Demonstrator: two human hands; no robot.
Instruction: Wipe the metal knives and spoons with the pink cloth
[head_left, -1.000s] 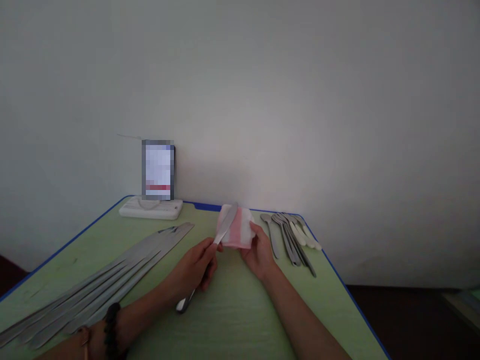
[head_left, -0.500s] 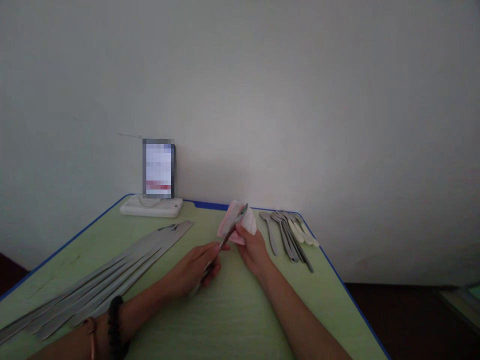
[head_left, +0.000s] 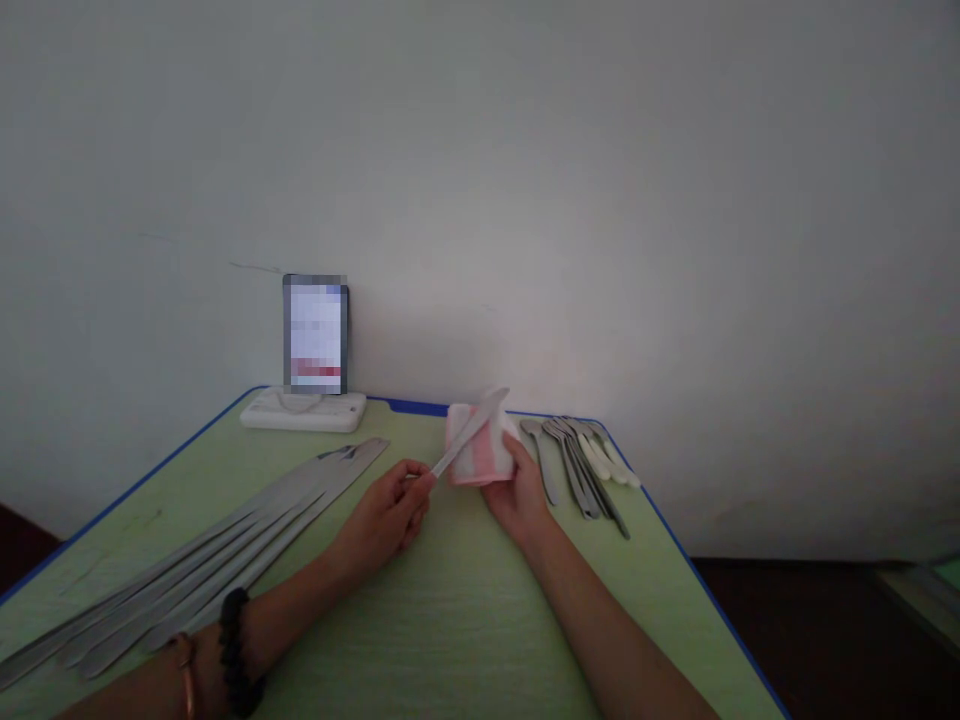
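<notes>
One loose grip by the left hand, closed around the handle of a silver metal table knife, could let the knife twist and drop onto the green tabletop. The right hand grips a folded pink-and-white striped cloth. Between the hands, the blade slants over the cloth; contact is unclear.

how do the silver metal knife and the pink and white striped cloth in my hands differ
The long silver metal knife is gripped by the left hand; the pink and white striped cloth is held in the right hand.
The knife is narrow and slanted; the cloth is broader and roughly square.
The knife is plain silver; the cloth is patterned.
Both are held above the green tabletop.
</notes>
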